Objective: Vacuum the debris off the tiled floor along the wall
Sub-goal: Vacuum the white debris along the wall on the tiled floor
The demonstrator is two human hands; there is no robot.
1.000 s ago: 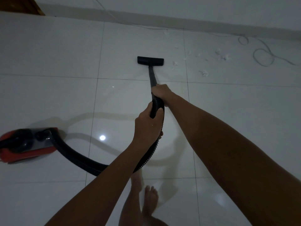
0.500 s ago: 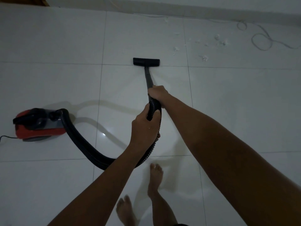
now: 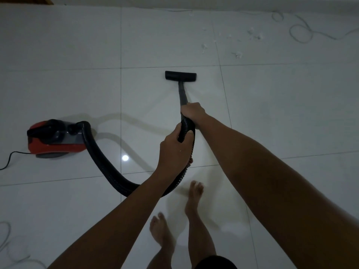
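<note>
Debris (image 3: 238, 54), small white scraps, lies scattered on the tiled floor (image 3: 68, 45) near the wall (image 3: 252, 2), up and right of the black floor nozzle (image 3: 180, 76) and apart from it; right hand (image 3: 193, 112) grips the wand (image 3: 182, 94), fingers curled round it; left hand (image 3: 173, 150) holds the ribbed hose (image 3: 108, 169) just behind, fingers wrapped round it; hose loops left to the red canister vacuum (image 3: 56, 139); a thin cable (image 3: 300, 32) coils by the wall; bare feet (image 3: 194, 195) stand below.

a home room: glossy white floor tiles (image 3: 77, 45), red canister vacuum (image 3: 56, 139), bare feet (image 3: 194, 195).
</note>
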